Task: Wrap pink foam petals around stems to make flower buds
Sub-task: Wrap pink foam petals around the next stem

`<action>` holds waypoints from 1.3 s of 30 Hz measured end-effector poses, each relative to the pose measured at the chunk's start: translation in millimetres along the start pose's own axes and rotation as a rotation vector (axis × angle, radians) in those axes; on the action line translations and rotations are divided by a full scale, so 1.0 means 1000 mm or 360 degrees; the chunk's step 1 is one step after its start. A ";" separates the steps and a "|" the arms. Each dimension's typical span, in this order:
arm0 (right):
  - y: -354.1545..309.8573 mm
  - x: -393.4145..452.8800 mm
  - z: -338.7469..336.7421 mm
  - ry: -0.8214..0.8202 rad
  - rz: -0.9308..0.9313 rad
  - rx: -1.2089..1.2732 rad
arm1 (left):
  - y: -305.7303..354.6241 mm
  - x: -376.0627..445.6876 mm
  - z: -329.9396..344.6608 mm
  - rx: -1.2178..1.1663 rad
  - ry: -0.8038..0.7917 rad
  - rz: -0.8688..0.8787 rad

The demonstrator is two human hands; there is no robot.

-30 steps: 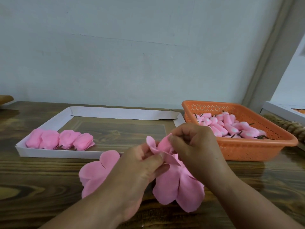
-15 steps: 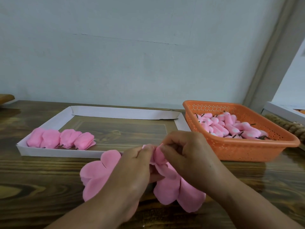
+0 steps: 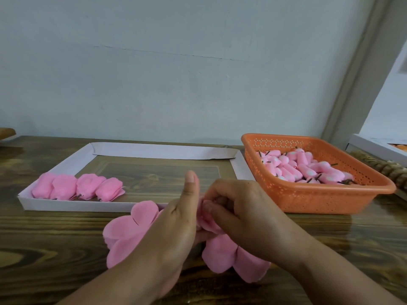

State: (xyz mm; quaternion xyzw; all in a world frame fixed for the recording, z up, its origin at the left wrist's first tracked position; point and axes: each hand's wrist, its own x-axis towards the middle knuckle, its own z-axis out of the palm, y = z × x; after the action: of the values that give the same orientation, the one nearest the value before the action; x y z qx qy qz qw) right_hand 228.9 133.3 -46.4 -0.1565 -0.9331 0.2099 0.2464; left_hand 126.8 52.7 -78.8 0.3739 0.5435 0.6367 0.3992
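Both hands work at the table's near edge. Right hand (image 3: 240, 213) pinches the petal sheet (image 3: 220, 249) around a hidden core; left hand (image 3: 174, 230) grips beside it, thumb upright. Foam looks light, soft, crease-prone: hold at the gathered centre. Stem not visible; axis undeterminable.

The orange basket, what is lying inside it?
Inside the orange basket lies a heap of small pink foam pieces with short dark stems sticking out. Its near wall hides the lower part of the heap, so the basket floor cannot be seen.
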 end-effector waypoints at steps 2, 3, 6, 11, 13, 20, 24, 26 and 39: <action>0.001 0.000 0.000 0.0025 0.0027 0.0030 | 0.000 0.000 0.000 0.0029 0.0020 0.0016; 0.001 0.000 0.000 0.0023 0.0033 0.0041 | 0.000 0.000 -0.001 0.0041 -0.0018 0.0036; 0.001 0.000 0.001 0.0008 0.0015 0.0022 | 0.000 -0.003 -0.003 0.0009 -0.0104 0.0031; 0.000 0.000 0.000 -0.0011 0.0016 -0.0033 | 0.004 -0.005 -0.002 -0.0023 -0.0156 -0.0034; -0.001 -0.001 -0.001 -0.0002 0.0038 0.0031 | 0.008 -0.006 -0.003 -0.0044 -0.0213 -0.0069; 0.008 0.002 -0.015 0.0144 0.0371 0.0896 | 0.012 0.002 -0.012 -0.0160 -0.0036 -0.0263; 0.009 0.003 -0.013 0.0156 0.0412 0.0990 | 0.010 0.003 -0.013 -0.0220 -0.0062 -0.0314; 0.010 0.003 -0.013 0.0138 0.0417 0.1023 | 0.009 0.003 -0.013 -0.0263 -0.0115 -0.0313; 0.036 0.002 -0.034 -0.0193 0.0438 0.1236 | 0.015 0.003 -0.015 -0.0497 -0.0194 -0.0427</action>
State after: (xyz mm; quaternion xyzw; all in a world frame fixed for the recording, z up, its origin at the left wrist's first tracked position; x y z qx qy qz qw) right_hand 251.9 175.9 -35.9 -0.1625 -0.7678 0.5861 0.2013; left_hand 110.6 48.2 -66.0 0.2696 0.4579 0.6305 0.5658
